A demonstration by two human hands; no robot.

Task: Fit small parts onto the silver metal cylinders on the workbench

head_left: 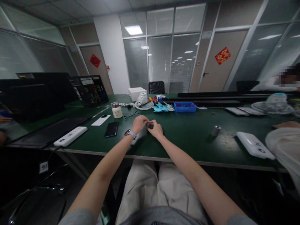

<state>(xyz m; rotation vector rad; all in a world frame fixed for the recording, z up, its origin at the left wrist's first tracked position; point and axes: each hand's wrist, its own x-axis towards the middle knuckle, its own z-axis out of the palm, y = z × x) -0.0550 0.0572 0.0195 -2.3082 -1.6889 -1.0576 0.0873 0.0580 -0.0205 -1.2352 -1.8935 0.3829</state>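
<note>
Over the green table, my two hands meet around a small dark, roundish metal-looking part, mostly hidden by the fingers. My left hand, with a watch at its wrist, has its fingers pinched at the part's upper side. Curled about the lower right of the same part is my right hand, thumb and fingers closed. The part is too small to name. Just left of my hands lie a dark phone and thin black cable ties or wires.
Behind my hands are a white fan, blue cloth-like pieces and a blue tray. A patterned jar stands left. To the right are a metal cylinder, a white device and another person's sleeve.
</note>
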